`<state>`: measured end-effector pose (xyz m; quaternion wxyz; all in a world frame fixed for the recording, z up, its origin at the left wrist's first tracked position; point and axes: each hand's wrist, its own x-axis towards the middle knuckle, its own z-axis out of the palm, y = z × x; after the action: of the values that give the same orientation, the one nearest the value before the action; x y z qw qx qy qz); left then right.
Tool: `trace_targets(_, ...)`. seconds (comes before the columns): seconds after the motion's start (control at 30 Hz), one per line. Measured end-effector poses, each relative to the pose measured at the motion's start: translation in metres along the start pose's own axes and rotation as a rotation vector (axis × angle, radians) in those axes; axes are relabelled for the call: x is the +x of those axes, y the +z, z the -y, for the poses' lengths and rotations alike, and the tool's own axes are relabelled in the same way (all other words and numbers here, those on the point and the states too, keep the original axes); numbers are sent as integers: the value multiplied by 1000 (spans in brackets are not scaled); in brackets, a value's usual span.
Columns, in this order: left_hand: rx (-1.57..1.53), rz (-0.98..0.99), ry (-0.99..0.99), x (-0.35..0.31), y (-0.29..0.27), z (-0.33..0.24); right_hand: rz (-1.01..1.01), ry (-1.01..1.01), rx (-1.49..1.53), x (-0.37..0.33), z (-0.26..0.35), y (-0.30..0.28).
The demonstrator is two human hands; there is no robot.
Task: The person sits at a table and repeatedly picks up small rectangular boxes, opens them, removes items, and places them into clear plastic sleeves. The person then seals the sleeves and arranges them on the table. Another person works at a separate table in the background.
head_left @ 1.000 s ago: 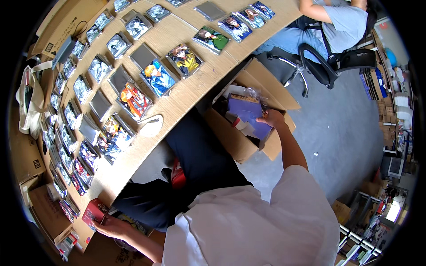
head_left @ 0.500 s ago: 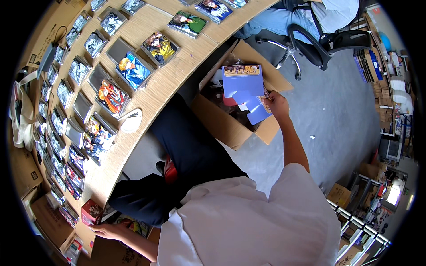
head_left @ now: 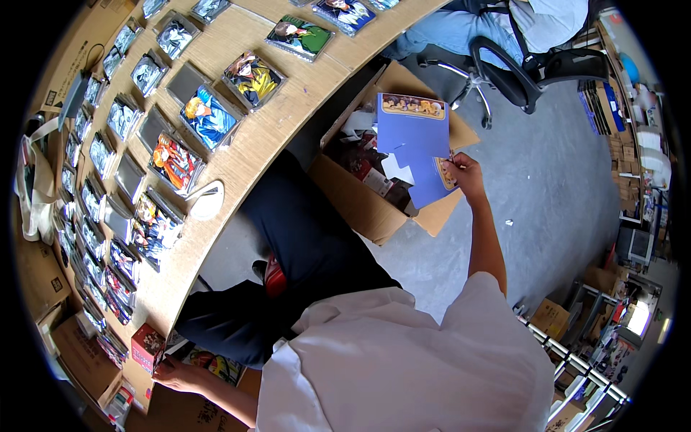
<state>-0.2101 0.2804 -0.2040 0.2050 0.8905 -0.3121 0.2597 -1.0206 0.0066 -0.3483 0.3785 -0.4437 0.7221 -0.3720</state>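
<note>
My right hand (head_left: 466, 173) pinches the edge of a flattened purple-blue cardboard display box (head_left: 412, 133) with printed yellowish panels. It hangs above an open brown carton (head_left: 353, 205), which holds loose packaging, some of it red or clear. At the near end of the table, my left hand (head_left: 178, 376) has its fingers closed at the lower edge of a small red box (head_left: 147, 347). Its fingertips are partly hidden there. Beside the table edge lies a white oval object (head_left: 207, 201), close to the rows of sleeved picture cards (head_left: 209, 117).
Stacks of cards cover much of the curved-looking wooden table (head_left: 288, 133). Beyond the carton, a seated person (head_left: 461, 36) is by a black office chair (head_left: 504, 75). A white rail (head_left: 576, 360) and shelves stand at the right. My legs are between table and carton.
My right hand has moved slightly right, carrying the purple-blue cardboard, and more of the carton's contents shows. My left hand has shifted a little right along the red box, which now sits more tilted.
</note>
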Motion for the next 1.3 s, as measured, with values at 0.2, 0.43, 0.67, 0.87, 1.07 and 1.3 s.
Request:
trace_targets(0.2, -747, -114, -730, -22, -9, -74, 88, 53, 193, -16, 5, -18)
trace_targets(0.43, -644, 371, -486, -159, 2, -87, 99, 32, 202, -35, 9, -17)
trace_targets(0.67, -959, 630, 740, -87, -21, -231, 213, -81, 219, -61, 71, -5)
trace_targets(0.87, -1237, 725, 1140, -63, -35, -374, 503, -126, 65, -95, 159, -12)
trace_targets(1.07, -1199, 1148, 756, -68, -35, -391, 728, 51, 99, -107, 168, 35)
trace_targets(1.3, -1245, 1293, 252, -78, -21, -362, 621, 321, 433, -108, 114, 75)
